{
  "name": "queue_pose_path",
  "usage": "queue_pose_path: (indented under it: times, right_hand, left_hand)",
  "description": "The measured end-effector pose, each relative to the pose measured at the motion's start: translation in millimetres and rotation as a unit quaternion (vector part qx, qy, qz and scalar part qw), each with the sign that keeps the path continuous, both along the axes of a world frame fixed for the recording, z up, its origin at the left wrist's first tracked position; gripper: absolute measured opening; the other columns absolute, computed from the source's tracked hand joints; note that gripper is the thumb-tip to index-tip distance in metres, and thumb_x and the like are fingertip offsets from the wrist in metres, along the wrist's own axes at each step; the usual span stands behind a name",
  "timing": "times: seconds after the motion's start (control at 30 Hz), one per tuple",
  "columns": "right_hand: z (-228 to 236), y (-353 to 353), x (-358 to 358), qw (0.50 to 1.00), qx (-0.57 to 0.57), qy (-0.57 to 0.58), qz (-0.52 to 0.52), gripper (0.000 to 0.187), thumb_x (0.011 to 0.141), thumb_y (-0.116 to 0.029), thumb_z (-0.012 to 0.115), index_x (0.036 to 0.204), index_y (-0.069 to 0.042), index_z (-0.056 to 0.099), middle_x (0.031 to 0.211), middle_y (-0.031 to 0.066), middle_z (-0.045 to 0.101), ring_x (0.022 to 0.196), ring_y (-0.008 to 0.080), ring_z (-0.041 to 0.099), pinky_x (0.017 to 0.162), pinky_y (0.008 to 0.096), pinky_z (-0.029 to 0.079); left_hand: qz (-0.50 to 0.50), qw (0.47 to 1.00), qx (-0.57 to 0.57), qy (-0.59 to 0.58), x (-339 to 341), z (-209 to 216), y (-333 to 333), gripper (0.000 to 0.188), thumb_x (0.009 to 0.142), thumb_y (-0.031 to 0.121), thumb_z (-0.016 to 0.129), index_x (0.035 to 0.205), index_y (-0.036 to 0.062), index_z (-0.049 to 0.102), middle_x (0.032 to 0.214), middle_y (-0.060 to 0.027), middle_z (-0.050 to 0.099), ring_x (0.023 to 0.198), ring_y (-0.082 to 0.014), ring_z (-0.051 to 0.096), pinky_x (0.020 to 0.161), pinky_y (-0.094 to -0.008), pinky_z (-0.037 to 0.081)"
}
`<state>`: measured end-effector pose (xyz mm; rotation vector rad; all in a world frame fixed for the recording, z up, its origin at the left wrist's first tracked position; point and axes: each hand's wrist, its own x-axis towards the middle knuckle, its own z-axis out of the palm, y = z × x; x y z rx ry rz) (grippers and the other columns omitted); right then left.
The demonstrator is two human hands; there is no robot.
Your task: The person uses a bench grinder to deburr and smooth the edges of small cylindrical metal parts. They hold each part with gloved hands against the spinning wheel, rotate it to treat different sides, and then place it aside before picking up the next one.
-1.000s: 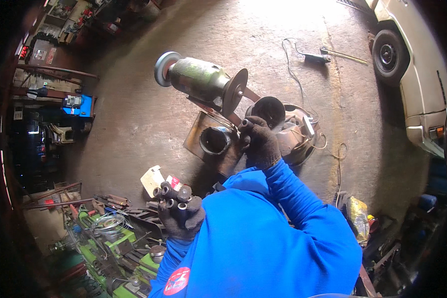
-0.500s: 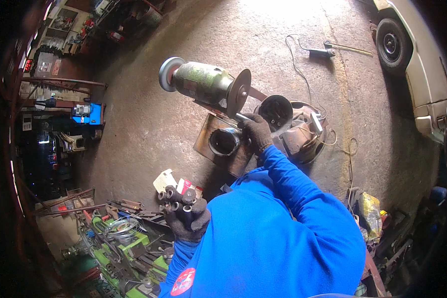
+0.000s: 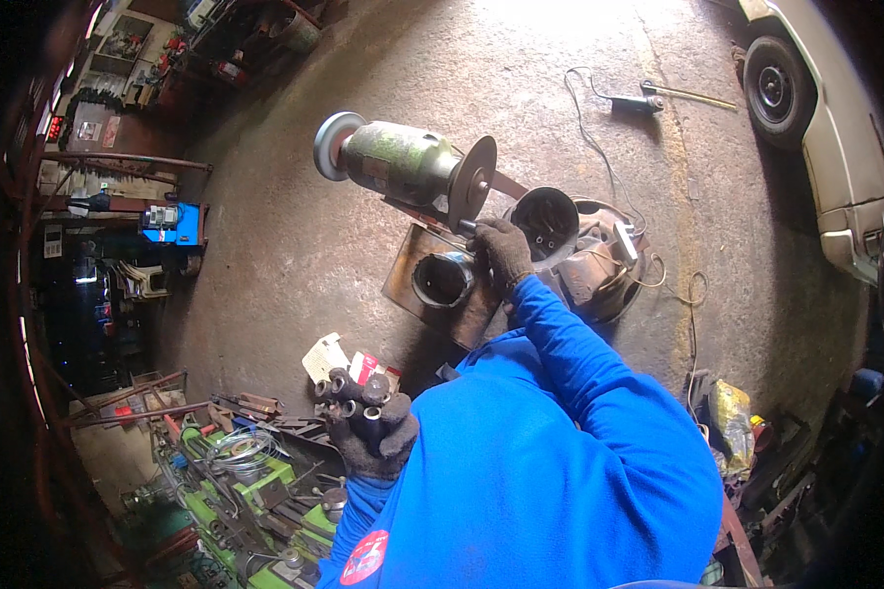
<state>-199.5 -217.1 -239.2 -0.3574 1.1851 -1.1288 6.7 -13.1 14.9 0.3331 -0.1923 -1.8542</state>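
Observation:
My left hand (image 3: 378, 452), in a dark glove, is closed around several short metal cylinders (image 3: 342, 386) whose ends stick up past the fingers; some look hollow. With my gloved right hand (image 3: 504, 253) I grip a similar metal cylinder (image 3: 468, 228). Its end points at the lower edge of the right-hand disc (image 3: 473, 179) of a green bench grinder (image 3: 401, 157); whether they touch I cannot tell. A paler wheel (image 3: 338, 145) is on the grinder's other end. Beside my right hand is a round metal can (image 3: 548, 194) with small pieces inside.
A dark open pot (image 3: 417, 281) stands on a rusty metal box (image 3: 400, 278) under the grinder. Cardboard packets (image 3: 322, 357) lie by my left hand. Green machinery (image 3: 265, 486) fills the lower left. An angle grinder (image 3: 636, 104) with a cord lies on the floor near a parked vehicle (image 3: 840, 167).
My right hand has shifted slightly left, and the cylinder in it has turned, with less of its bright side showing. My left hand keeps its hold almost unmoved.

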Motion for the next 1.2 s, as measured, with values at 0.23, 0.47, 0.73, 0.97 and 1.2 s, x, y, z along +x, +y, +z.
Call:
queue_pose_path:
  times: [0.23, 0.47, 0.73, 0.97, 1.2]
  right_hand:
    - [2, -2, 1, 1.0, 0.007, -0.009, 0.017, 0.031, 0.099, -0.011, 0.072, 0.127, 0.0, 0.079, 0.096, 0.0076, 0.08, 0.078, 0.013, 0.071, 0.069, 0.0278, 0.055]
    - [3, 5, 4, 0.995, -0.037, 0.087, 0.016, 0.033, 0.097, -0.008, 0.073, 0.129, -0.003, 0.08, 0.103, 0.0065, 0.082, 0.084, 0.0143, 0.073, 0.075, 0.0296, 0.058]
    - [6, 2, 3, 1.0, 0.002, 0.013, 0.01, 0.029, 0.103, -0.02, 0.072, 0.122, -0.001, 0.08, 0.098, 0.0093, 0.082, 0.081, 0.0143, 0.073, 0.073, 0.0307, 0.058]
    - [10, 5, 1, 1.0, 0.02, -0.001, 0.009, 0.032, 0.109, -0.023, 0.066, 0.128, 0.001, 0.075, 0.096, 0.0114, 0.081, 0.075, 0.015, 0.071, 0.066, 0.0294, 0.056]
    - [-16, -6, 7, 0.995, -0.005, -0.098, -0.035, 0.031, 0.111, -0.018, 0.066, 0.134, 0.0, 0.071, 0.097, 0.0101, 0.078, 0.069, 0.0162, 0.068, 0.063, 0.0306, 0.056]
  left_hand:
    - [0.003, 1.0, 0.001, -0.004, 0, -2, 2, 0.037, 0.114, 0.041, 0.06, 0.15, 0.0325, 0.066, 0.137, -0.0107, 0.062, 0.113, -0.0225, 0.063, 0.07, -0.0305, 0.059]
    - [-0.011, 1.0, -0.005, 0.009, -3, -1, -1, 0.034, 0.114, 0.04, 0.06, 0.148, 0.0345, 0.067, 0.137, -0.0106, 0.062, 0.113, -0.0227, 0.063, 0.07, -0.0307, 0.059]
    - [-0.004, 1.0, 0.006, 0.005, -3, -2, 1, 0.037, 0.114, 0.041, 0.059, 0.149, 0.0328, 0.067, 0.137, -0.0115, 0.063, 0.112, -0.0237, 0.064, 0.069, -0.0315, 0.06]
    - [-0.001, 1.0, 0.01, -0.009, -1, -3, 3, 0.037, 0.114, 0.042, 0.058, 0.148, 0.0323, 0.067, 0.136, -0.011, 0.063, 0.111, -0.0232, 0.064, 0.068, -0.0315, 0.059]
    - [-0.009, 1.0, 0.008, 0.016, -6, -1, 2, 0.033, 0.114, 0.041, 0.06, 0.145, 0.0349, 0.068, 0.136, -0.0102, 0.063, 0.109, -0.0219, 0.063, 0.068, -0.0304, 0.059]
